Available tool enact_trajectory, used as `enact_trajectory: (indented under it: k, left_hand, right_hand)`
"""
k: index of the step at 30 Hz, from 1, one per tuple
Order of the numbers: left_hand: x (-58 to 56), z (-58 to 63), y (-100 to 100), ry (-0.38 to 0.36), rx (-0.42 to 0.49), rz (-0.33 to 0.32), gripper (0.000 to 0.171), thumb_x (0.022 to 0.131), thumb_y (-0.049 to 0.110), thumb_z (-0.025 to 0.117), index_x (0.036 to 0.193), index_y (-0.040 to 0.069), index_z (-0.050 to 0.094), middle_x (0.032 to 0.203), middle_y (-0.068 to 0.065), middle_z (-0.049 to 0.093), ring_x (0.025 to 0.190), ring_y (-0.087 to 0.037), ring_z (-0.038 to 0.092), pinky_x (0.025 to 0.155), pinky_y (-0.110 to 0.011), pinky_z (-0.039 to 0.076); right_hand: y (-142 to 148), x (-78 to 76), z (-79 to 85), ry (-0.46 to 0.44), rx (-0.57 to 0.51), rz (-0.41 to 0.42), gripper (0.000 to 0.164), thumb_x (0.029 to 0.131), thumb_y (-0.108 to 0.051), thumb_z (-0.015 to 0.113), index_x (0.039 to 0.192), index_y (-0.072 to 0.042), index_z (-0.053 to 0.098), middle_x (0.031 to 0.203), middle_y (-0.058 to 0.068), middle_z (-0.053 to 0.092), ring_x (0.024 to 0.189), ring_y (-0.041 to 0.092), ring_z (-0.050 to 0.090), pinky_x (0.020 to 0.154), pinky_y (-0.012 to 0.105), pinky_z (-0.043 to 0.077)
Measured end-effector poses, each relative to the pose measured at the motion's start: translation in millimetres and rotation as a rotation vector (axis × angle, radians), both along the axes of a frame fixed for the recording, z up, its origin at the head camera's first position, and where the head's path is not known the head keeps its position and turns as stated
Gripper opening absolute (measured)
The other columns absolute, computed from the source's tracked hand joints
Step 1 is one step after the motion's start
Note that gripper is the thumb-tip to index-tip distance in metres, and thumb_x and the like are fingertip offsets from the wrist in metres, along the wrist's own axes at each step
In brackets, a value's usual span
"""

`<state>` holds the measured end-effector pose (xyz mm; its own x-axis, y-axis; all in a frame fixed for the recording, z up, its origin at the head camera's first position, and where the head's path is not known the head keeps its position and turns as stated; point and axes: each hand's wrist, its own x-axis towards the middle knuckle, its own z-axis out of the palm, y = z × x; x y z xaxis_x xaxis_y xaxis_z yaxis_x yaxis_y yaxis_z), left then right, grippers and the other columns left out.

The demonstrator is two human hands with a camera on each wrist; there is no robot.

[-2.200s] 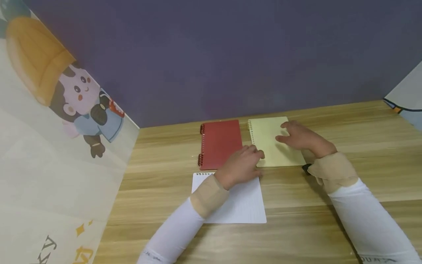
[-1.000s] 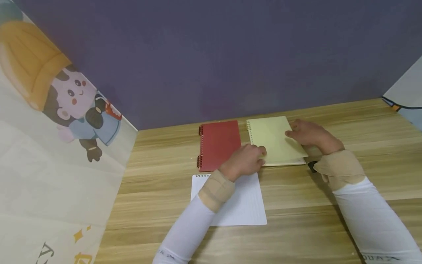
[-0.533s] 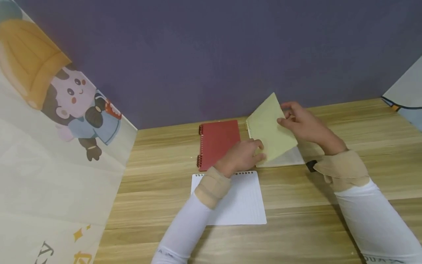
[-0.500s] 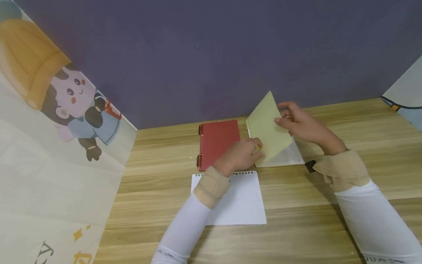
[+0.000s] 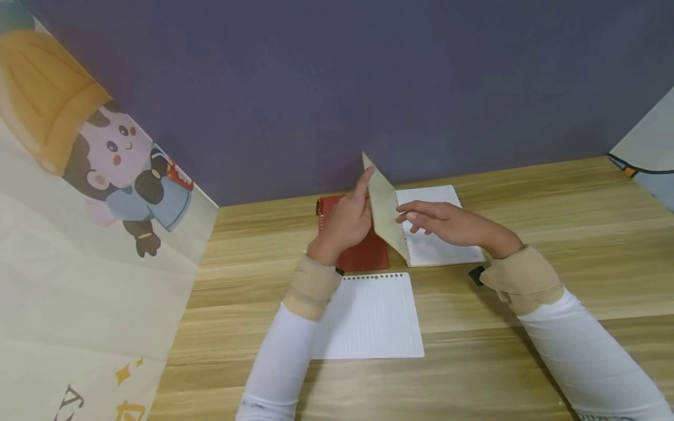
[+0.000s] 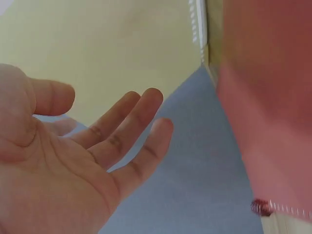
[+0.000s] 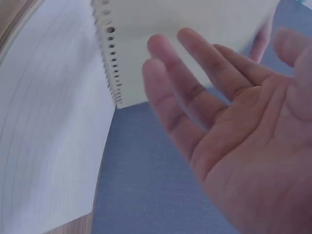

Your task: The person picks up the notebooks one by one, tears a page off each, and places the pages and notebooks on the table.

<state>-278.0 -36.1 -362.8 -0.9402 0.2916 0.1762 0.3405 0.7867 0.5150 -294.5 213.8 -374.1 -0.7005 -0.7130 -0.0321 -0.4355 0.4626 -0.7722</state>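
Observation:
A spiral notebook with a pale yellow cover [image 5: 382,213] lies opened, its cover standing up steeply at the binding. Lined white pages [image 5: 442,245] show on its right side. My left hand [image 5: 344,222] is at the cover's outer left face, index finger extended along its edge; in the left wrist view the fingers are loosely bent and spread before the yellow cover [image 6: 107,44]. On the other side, my right hand [image 5: 447,224] hovers over the pages with fingers stretched toward the cover's inner face. The right wrist view shows the punched holes along the cover [image 7: 195,19].
Left of the yellow notebook lies a red spiral notebook [image 5: 371,254], partly hidden by my left hand. A loose lined white sheet [image 5: 374,318] with punched holes lies in front. A dark blue panel [image 5: 316,88] rises behind the wooden table [image 5: 474,362].
The yellow cover has been lifted and swung leftward from lying flat to nearly upright, baring white pages. My left hand has moved to its left face; my right hand has let go of it.

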Motion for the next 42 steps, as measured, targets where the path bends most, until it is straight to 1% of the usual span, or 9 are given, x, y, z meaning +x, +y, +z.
enact_trajectory:
  k: [5, 7, 12, 15, 24, 30, 33, 36, 42]
  left_hand:
    - [-1.3, 5.4, -14.9, -0.046, 0.072, 0.030, 0.044, 0.111, 0.019, 0.029, 0.147, 0.019, 0.054, 0.079, -0.009, 0.061, 0.063, -0.020, 0.050, 0.072, -0.037, 0.049]
    - [-2.0, 5.9, -19.7, -0.059, 0.071, 0.059, 0.042, 0.111, 0.022, 0.031, 0.137, 0.016, 0.063, 0.078, -0.007, 0.062, 0.066, -0.020, 0.055, 0.076, -0.036, 0.051]
    - [-5.8, 2.9, -29.1, -0.070, 0.024, 0.131, 0.042, 0.111, 0.035, 0.038, 0.120, 0.010, 0.071, 0.114, -0.008, 0.074, 0.102, -0.025, 0.068, 0.095, -0.041, 0.054]
    - [-7.2, 0.0, -32.9, -0.109, -0.034, 0.152, 0.040, 0.107, 0.040, 0.050, 0.121, 0.008, 0.070, 0.117, -0.011, 0.074, 0.106, -0.030, 0.069, 0.095, -0.045, 0.054]
    - [-6.5, -17.1, -38.6, -0.377, -0.215, 0.247, 0.071, 0.095, 0.032, 0.071, 0.155, 0.014, 0.038, 0.148, -0.016, 0.056, 0.128, -0.037, 0.059, 0.106, -0.049, 0.048]
    - [-3.0, -28.2, -22.2, -0.327, -0.427, 0.283, 0.072, 0.093, 0.038, 0.070, 0.153, 0.010, 0.041, 0.147, -0.026, 0.046, 0.132, -0.044, 0.052, 0.100, -0.051, 0.052]
    - [-0.4, -31.9, -7.4, -0.267, -0.460, 0.235, 0.067, 0.093, 0.042, 0.068, 0.150, 0.013, 0.047, 0.146, -0.022, 0.046, 0.132, -0.040, 0.050, 0.097, -0.051, 0.053]
    - [1.2, -35.2, 7.2, -0.236, -0.426, 0.111, 0.062, 0.097, 0.043, 0.064, 0.152, 0.020, 0.047, 0.157, -0.014, 0.041, 0.141, -0.036, 0.043, 0.105, -0.053, 0.049]
    - [4.6, -43.1, 24.0, -0.280, -0.449, -0.049, 0.057, 0.104, 0.041, 0.055, 0.158, 0.028, 0.040, 0.173, 0.002, 0.019, 0.159, -0.034, 0.020, 0.125, -0.055, 0.028]
  right_hand:
    - [4.5, -1.4, -6.5, 0.021, 0.111, -0.032, 0.045, 0.110, -0.029, 0.046, 0.149, -0.006, 0.050, 0.147, 0.016, 0.057, 0.131, 0.037, 0.058, 0.105, 0.058, 0.047]
    - [7.0, -2.4, -9.0, 0.031, 0.149, -0.050, 0.045, 0.110, -0.027, 0.048, 0.148, -0.004, 0.050, 0.150, 0.020, 0.054, 0.134, 0.042, 0.053, 0.107, 0.061, 0.045]
    - [12.7, -6.7, -15.7, 0.069, 0.199, -0.045, 0.045, 0.109, -0.024, 0.049, 0.145, 0.002, 0.051, 0.155, 0.027, 0.044, 0.145, 0.050, 0.037, 0.117, 0.067, 0.028]
    - [14.2, -8.3, -19.7, 0.084, 0.211, -0.033, 0.045, 0.108, -0.023, 0.052, 0.144, 0.003, 0.052, 0.156, 0.030, 0.041, 0.146, 0.051, 0.032, 0.118, 0.069, 0.020]
    - [12.3, -8.0, -31.8, 0.107, 0.290, -0.043, 0.040, 0.105, -0.023, 0.057, 0.137, 0.000, 0.061, 0.153, 0.030, 0.044, 0.140, 0.054, 0.034, 0.114, 0.067, 0.029]
    - [9.4, -6.0, -29.8, 0.124, 0.294, -0.069, 0.038, 0.104, -0.024, 0.058, 0.134, -0.002, 0.064, 0.151, 0.027, 0.047, 0.137, 0.053, 0.038, 0.111, 0.067, 0.033]
    - [8.2, -5.3, -29.9, 0.123, 0.302, -0.078, 0.038, 0.104, -0.025, 0.057, 0.134, -0.003, 0.064, 0.151, 0.025, 0.048, 0.136, 0.052, 0.039, 0.110, 0.067, 0.035]
    - [7.3, -5.5, -31.3, 0.141, 0.314, -0.083, 0.037, 0.104, -0.027, 0.057, 0.133, -0.005, 0.065, 0.149, 0.023, 0.050, 0.133, 0.050, 0.041, 0.108, 0.066, 0.037]
    - [6.1, -5.4, -33.3, 0.170, 0.317, -0.095, 0.032, 0.103, -0.024, 0.058, 0.128, -0.006, 0.069, 0.143, 0.021, 0.056, 0.128, 0.047, 0.047, 0.105, 0.063, 0.042]
